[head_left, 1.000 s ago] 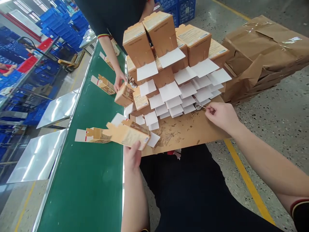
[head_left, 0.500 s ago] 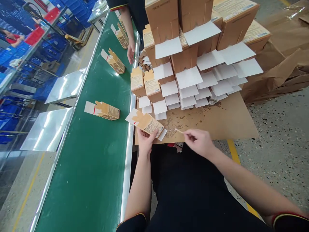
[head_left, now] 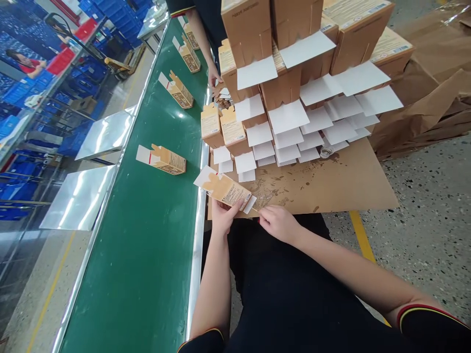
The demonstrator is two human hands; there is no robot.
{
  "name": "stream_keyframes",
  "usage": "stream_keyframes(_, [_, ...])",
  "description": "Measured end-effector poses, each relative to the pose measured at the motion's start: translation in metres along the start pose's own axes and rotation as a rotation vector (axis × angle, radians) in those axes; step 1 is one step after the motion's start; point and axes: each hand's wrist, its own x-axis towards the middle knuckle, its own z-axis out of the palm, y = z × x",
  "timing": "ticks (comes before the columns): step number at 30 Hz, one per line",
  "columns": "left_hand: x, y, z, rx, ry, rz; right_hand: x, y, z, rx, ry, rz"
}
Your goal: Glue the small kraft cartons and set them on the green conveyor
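Note:
A small tan carton point(head_left: 227, 189) with printed text lies tilted in my left hand point(head_left: 223, 215), whose thumb presses on its near end. White flaps stick out at both ends of it. Close to the near flap, my right hand point(head_left: 278, 223) is closed in a pinch around a thin pale stick point(head_left: 254, 210). The stick's tip reaches the flap's edge; whether it touches I cannot tell. Just beyond my hands, stacked cartons point(head_left: 233, 126) with white flaps hanging out stand on a brown cardboard surface point(head_left: 316, 189).
A green conveyor belt point(head_left: 147, 255) with a metal rail runs along my left, carrying several cartons point(head_left: 167, 160). At its far side a co-worker's hand point(head_left: 213, 76) is by the stacks. A roll of tape point(head_left: 325, 152) lies beside the cartons; brown wrapping paper point(head_left: 430, 98) lies at right.
My right hand has moved left with the stick, up to the near flap of the carton. The co-worker's hand has shifted right, off the belt's edge. Belt cartons have shifted slightly up and right in view.

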Motion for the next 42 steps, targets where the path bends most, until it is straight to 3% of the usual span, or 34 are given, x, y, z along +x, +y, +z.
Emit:
stream_keyframes(5, [-0.006, -0.005, 0.002, 0.058, 0.023, 0.027, -0.015, -0.009, -0.007, 0.097, 0.075, -0.019])
stream_keyframes(15, [-0.019, -0.016, 0.001, 0.335, 0.066, 0.077, -0.043, -0.004, -0.069, 0.181, 0.246, 0.089])
stream_keyframes(19, [-0.018, -0.018, 0.0, 0.348, 0.04, 0.071, -0.045, -0.007, -0.073, 0.167, 0.251, 0.144])
stream_keyframes(24, [-0.011, -0.016, -0.006, 0.402, 0.054, 0.052, -0.041, -0.011, -0.075, 0.17, 0.277, 0.111])
stream_keyframes(26, [-0.003, -0.01, -0.022, 0.393, 0.078, 0.047, -0.043, -0.008, -0.082, 0.161, 0.292, 0.157])
stream_keyframes(28, [0.009, -0.001, -0.05, 0.395, 0.164, 0.071, -0.047, -0.002, -0.093, 0.157, 0.319, 0.2])
stream_keyframes(32, [0.038, 0.021, -0.125, 0.325, 0.501, 0.172, -0.055, 0.016, -0.109, 0.171, 0.445, 0.24])
stream_keyframes(35, [0.054, 0.026, -0.168, 0.303, 0.676, 0.11, -0.053, 0.026, -0.114, 0.166, 0.483, 0.251])
stream_keyframes(39, [0.051, 0.019, -0.184, 0.388, 0.664, -0.008, -0.048, 0.032, -0.12, 0.157, 0.479, 0.23])
stream_keyframes(42, [0.03, 0.019, -0.174, 0.503, 0.827, 0.098, -0.053, 0.035, -0.129, 0.137, 0.521, 0.231])
